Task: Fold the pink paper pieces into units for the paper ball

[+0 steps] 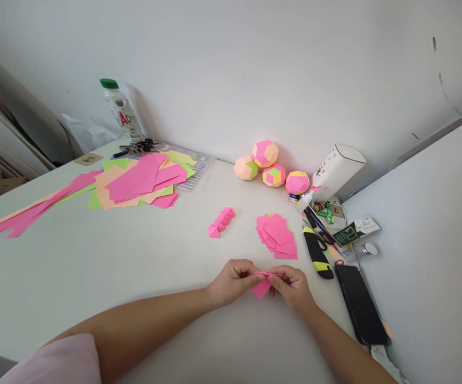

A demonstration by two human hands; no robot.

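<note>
Between my two hands is a small piece of pink paper [261,289], partly folded, with a pointed corner hanging down. My left hand [233,281] pinches its upper left edge between thumb and fingers. On the other side, my right hand [293,288] grips the upper right edge, its thumb pressed on the fold. Just beyond my hands lies a loose stack of pink paper pieces [277,234] with a bit of green showing. Left of that stack, several folded pink paper units [221,222] stand nested in a row.
Several faceted paper balls [265,154] rest by the wall. Coloured paper sheets [138,181] and strips [47,207] spread at the left, near a bottle [122,112] and keys [137,148]. Along the right are a utility knife [317,253], a phone [362,304] and a white box [337,170].
</note>
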